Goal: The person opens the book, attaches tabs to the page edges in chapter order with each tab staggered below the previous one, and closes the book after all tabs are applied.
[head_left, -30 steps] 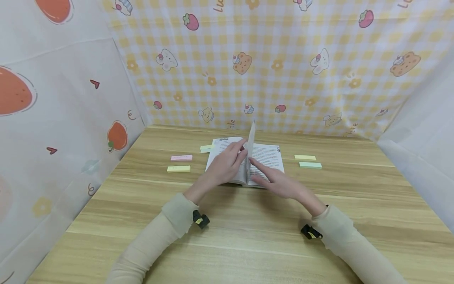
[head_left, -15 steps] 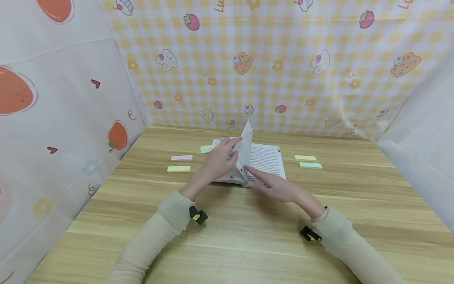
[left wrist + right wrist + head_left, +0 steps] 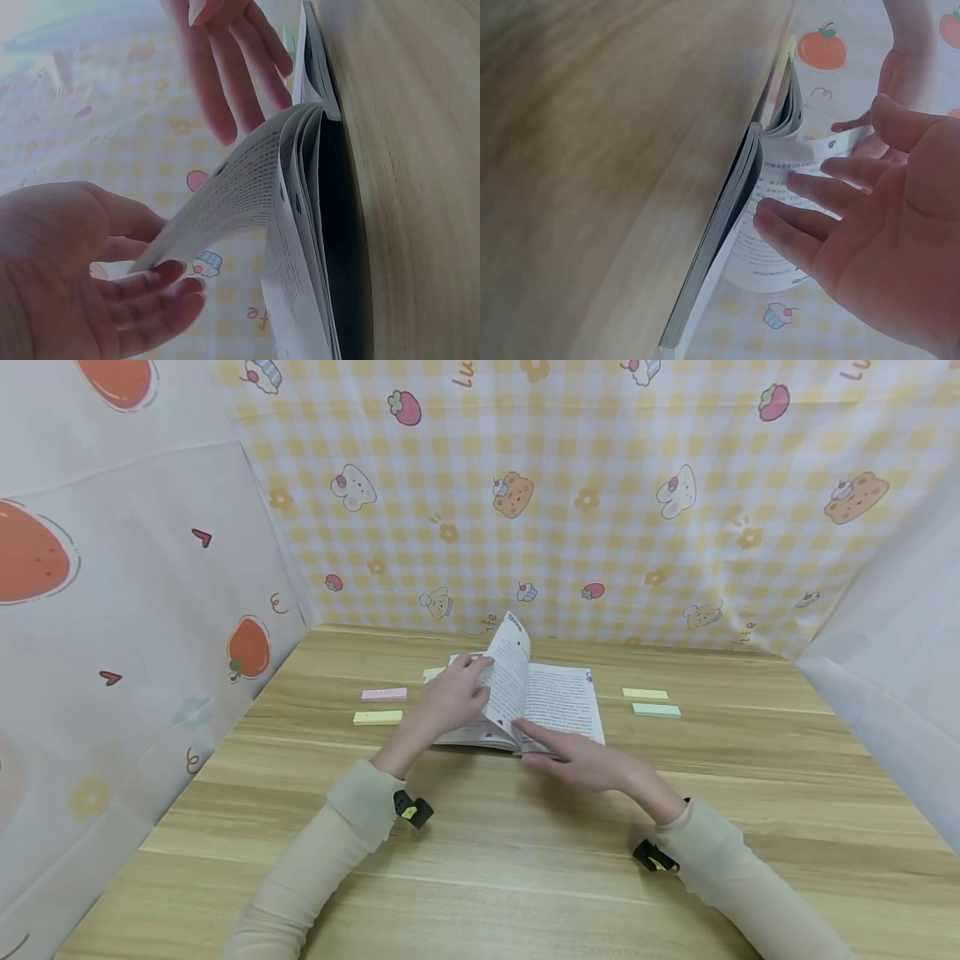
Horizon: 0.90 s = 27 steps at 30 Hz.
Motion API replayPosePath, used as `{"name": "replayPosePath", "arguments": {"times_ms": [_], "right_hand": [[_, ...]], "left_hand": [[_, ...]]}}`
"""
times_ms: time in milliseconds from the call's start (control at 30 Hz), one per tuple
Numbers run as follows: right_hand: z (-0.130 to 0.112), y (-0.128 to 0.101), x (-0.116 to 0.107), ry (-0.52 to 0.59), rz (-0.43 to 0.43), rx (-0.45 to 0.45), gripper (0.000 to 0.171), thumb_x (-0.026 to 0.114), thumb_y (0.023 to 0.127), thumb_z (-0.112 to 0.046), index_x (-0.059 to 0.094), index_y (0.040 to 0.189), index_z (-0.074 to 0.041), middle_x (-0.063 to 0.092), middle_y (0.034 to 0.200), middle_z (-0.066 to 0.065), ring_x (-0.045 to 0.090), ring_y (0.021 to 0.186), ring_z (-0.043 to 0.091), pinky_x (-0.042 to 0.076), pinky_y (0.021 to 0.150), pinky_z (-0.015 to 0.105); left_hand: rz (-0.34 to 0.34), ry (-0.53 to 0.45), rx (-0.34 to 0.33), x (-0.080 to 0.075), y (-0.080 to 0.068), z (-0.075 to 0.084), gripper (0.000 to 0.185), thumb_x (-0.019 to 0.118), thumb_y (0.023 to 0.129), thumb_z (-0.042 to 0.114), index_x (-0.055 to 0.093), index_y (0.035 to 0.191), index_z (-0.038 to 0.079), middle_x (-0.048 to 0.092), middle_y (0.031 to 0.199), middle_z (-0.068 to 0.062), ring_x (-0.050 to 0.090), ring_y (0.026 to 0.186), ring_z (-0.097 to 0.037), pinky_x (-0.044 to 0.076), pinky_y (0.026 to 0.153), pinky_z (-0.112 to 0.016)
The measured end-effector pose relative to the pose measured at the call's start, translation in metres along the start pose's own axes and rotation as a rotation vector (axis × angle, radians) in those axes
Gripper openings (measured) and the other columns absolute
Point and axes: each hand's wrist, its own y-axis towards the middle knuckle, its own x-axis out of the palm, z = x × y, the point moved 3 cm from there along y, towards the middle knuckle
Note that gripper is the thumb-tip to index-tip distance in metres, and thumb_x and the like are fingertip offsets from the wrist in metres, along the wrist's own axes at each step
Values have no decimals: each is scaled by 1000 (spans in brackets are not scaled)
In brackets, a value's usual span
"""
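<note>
An open book (image 3: pixel 558 697) lies flat on the wooden table (image 3: pixel 525 877), toward its far side. My left hand (image 3: pixel 453 697) holds one printed page (image 3: pixel 510 668) lifted and bowed over toward the left, its edge caught at the fingertips (image 3: pixel 161 281). My right hand (image 3: pixel 558 752) lies with straight fingers on the right-hand page near the spine, at the book's near edge. In the right wrist view those fingers (image 3: pixel 802 187) press the text while the lifted page (image 3: pixel 821 146) curls above them. The left wrist view shows the book's stacked pages (image 3: pixel 311 225) edge-on.
Left of the book lie a pink sticky pad (image 3: pixel 384 694) and a yellow one (image 3: pixel 377 717); a pale one (image 3: pixel 432 674) peeks out behind my left hand. Right of it lie a yellow pad (image 3: pixel 645 693) and a green pad (image 3: pixel 656 710). Patterned cloth walls (image 3: pixel 600 502) enclose three sides.
The lifted page has swung from upright over to the left with my left hand. My right hand has slid slightly toward the book's near edge.
</note>
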Motion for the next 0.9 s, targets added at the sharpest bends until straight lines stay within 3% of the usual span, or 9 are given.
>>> {"name": "replayPosePath", "arguments": {"times_ms": [233,433,667,900], "right_hand": [[-2,0,5,13,-49,16,66,47,108,-38,25,159,-4,26,164,14,25,149,29,24,120,49],[-3,-1,6,19,-83,10,67,46,108,-40,24,160,-3,26,164,14,23,150,30,22,121,49],[-3,-1,11,20,-133,9,67,44,108,-41,23,160,-6,23,165,10,19,152,28,19,121,49],[-4,-2,12,-7,-134,15,66,44,108,-42,24,160,-7,24,165,9,20,151,29,20,121,50]], "left_hand": [[-85,19,-40,4,0,-6,52,60,99,17,50,148,5,54,125,-19,57,86,-23,50,66,-32],[-118,29,-52,4,1,-7,51,58,99,16,49,148,3,42,146,-28,60,107,-33,54,82,-43],[-154,32,-76,8,1,-14,51,56,100,17,48,148,3,28,157,-30,57,120,-39,54,86,-47],[-240,94,-77,14,2,-19,57,56,101,24,43,153,5,29,158,-28,39,139,-47,38,109,-59]]}}
